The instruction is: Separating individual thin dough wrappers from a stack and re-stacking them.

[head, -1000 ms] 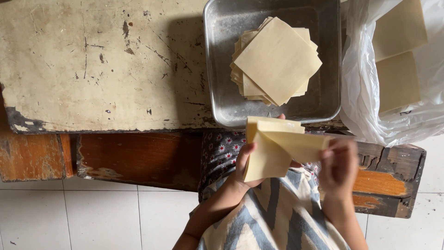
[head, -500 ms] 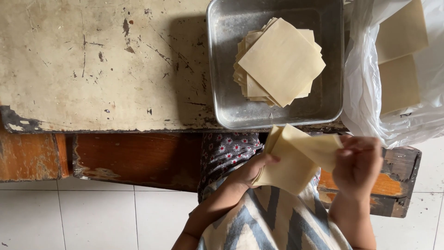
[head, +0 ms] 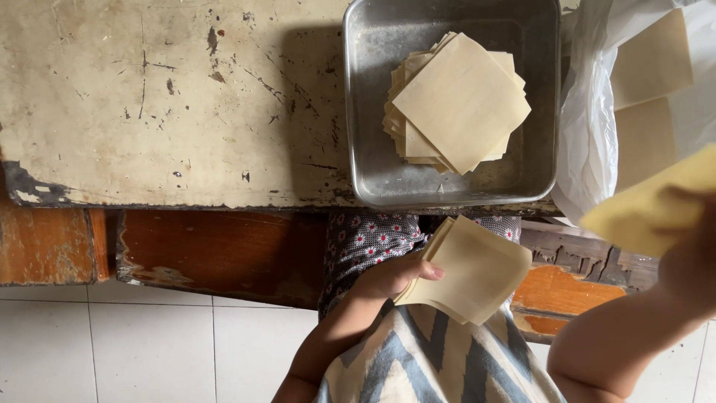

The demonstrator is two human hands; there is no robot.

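Left hand (head: 391, 277) fingers are pinching a wrapper stack (head: 470, 269) over the lap; right hand (head: 690, 257), blurred, is probably pinching one sheet (head: 649, 205), lifting rightward. Tray (head: 373, 149) pile (head: 459, 101) is lying farther ahead on the surface (head: 149, 97).

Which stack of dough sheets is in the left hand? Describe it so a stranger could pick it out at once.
Start at the square metal tray on the worn table, then drop below the table edge. There the left hand pinches a thin fanned stack of pale square sheets over the lap. Unlike the taller pile in the tray, it is held in the air.
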